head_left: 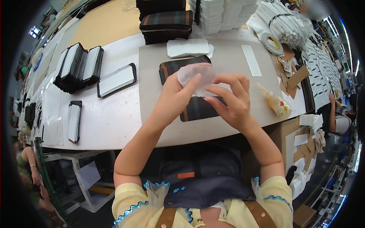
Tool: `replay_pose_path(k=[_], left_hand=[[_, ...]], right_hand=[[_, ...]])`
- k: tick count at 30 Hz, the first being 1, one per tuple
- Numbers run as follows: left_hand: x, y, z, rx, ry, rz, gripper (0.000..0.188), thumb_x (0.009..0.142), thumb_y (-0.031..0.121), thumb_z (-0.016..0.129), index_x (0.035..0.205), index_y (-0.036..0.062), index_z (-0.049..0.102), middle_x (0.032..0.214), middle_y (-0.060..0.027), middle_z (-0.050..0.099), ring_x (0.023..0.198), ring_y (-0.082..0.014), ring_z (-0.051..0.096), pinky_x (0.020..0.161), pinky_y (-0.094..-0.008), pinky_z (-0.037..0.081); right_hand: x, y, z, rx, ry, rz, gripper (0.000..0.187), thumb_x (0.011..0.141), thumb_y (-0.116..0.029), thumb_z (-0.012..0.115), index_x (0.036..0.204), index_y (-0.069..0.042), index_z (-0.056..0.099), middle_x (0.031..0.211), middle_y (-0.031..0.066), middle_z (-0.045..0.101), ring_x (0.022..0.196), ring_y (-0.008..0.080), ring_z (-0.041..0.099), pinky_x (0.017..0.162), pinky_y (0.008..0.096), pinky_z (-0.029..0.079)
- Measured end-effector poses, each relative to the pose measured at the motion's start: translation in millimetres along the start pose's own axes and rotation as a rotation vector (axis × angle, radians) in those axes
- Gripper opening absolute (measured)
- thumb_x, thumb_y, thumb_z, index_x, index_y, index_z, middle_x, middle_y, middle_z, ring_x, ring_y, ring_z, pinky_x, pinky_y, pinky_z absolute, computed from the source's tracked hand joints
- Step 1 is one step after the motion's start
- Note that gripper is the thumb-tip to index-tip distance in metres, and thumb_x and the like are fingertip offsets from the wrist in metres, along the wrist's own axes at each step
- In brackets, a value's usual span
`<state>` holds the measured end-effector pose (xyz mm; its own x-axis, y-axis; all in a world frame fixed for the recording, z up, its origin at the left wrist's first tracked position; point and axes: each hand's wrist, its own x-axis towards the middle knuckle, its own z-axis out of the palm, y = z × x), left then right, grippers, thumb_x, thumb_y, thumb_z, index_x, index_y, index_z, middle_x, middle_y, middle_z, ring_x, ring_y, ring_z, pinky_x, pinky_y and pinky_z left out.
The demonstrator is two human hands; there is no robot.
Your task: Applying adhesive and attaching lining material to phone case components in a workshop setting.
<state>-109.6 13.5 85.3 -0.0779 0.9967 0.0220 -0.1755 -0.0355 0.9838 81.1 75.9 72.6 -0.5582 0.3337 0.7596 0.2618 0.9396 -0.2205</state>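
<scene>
Over the middle of a grey board [150, 87] on the white table [114, 110], the left hand [175, 91] grips a thin white sheet [203, 74], its thumb pressed on the near face. The right hand [234, 100] is just right of the sheet, fingers loosely curled and thumb parted from the forefinger; whether its fingertips touch the sheet's blurred edge, I cannot tell. Beneath the hands lie two dark plaid pieces, the far piece [169, 70] partly covered by the left hand and sheet, the near piece [197, 110] partly hidden by the right thumb. A small pile of white panels [186, 48] lies just beyond the far piece, with a stack of plaid items [166, 21] farther off. To the right are a narrow white strip [251, 60], a tape roll [280, 49] beyond it, and a yellowish squeeze bottle [279, 104] nearer. On the left, black-edged white panels stand in a row [78, 66]; a single panel [117, 80] lies to their right, and a narrow pile [75, 121] lies nearer.
</scene>
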Motion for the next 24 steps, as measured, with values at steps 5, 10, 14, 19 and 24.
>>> replay_pose_path(k=[5, 10, 14, 19, 24], left_hand=[[-14.2, 11.0, 10.0, 0.148, -0.138, 0.054, 0.028, 0.102, 0.01, 0.052, 0.121, 0.0025, 0.071, 0.109, -0.0047, 0.073, 0.102, -0.0116, 0.066, 0.09, -0.0291, 0.053], [-17.1, 12.1, 15.0, 0.05, -0.192, 0.074, 0.027, 0.102, 0.011, 0.052, 0.12, 0.003, 0.071, 0.11, -0.0066, 0.072, 0.101, -0.0123, 0.066, 0.087, -0.0294, 0.053], [-18.7, -8.7, 7.2, -0.058, -0.085, -0.166, 0.031, 0.104, 0.022, 0.058, 0.128, 0.0036, 0.066, 0.114, -0.0053, 0.071, 0.098, -0.0116, 0.065, 0.08, -0.0268, 0.054], [-30.1, -33.1, -0.8, -0.118, 0.004, -0.361, 0.039, 0.104, 0.028, 0.063, 0.134, 0.003, 0.059, 0.119, -0.0065, 0.069, 0.093, -0.0131, 0.066, 0.077, -0.0272, 0.054], [-36.1, -43.6, -4.3, 0.184, -0.005, -0.344, 0.023, 0.1, 0.022, 0.069, 0.108, 0.0008, 0.065, 0.1, -0.0064, 0.072, 0.085, -0.0109, 0.066, 0.073, -0.0248, 0.051]], right_hand=[[-19.6, -1.7, -0.6, 0.511, 0.414, 0.475, 0.072, 0.082, -0.044, 0.085, 0.136, -0.003, 0.06, 0.123, 0.0097, 0.066, 0.119, 0.0249, 0.056, 0.104, 0.0402, 0.04], [-51.1, 16.8, -23.4, 1.409, -0.201, 1.1, 0.057, 0.088, -0.022, 0.083, 0.136, -0.002, 0.061, 0.117, 0.0049, 0.068, 0.109, 0.0128, 0.063, 0.097, 0.0306, 0.048], [-43.0, 7.6, -36.2, 1.22, -0.163, 1.153, 0.036, 0.091, -0.013, 0.079, 0.123, -0.001, 0.068, 0.106, 0.0035, 0.07, 0.101, 0.0123, 0.063, 0.095, 0.0311, 0.05], [-47.7, 3.4, -41.7, 0.807, -0.18, 0.912, 0.022, 0.095, -0.009, 0.075, 0.113, 0.0, 0.068, 0.095, 0.001, 0.07, 0.085, 0.0072, 0.064, 0.071, 0.0235, 0.052], [-57.8, 12.2, -42.5, 0.745, -0.213, 1.077, 0.02, 0.094, -0.012, 0.076, 0.108, -0.001, 0.069, 0.085, -0.0008, 0.067, 0.078, 0.0062, 0.061, 0.063, 0.0213, 0.048]])
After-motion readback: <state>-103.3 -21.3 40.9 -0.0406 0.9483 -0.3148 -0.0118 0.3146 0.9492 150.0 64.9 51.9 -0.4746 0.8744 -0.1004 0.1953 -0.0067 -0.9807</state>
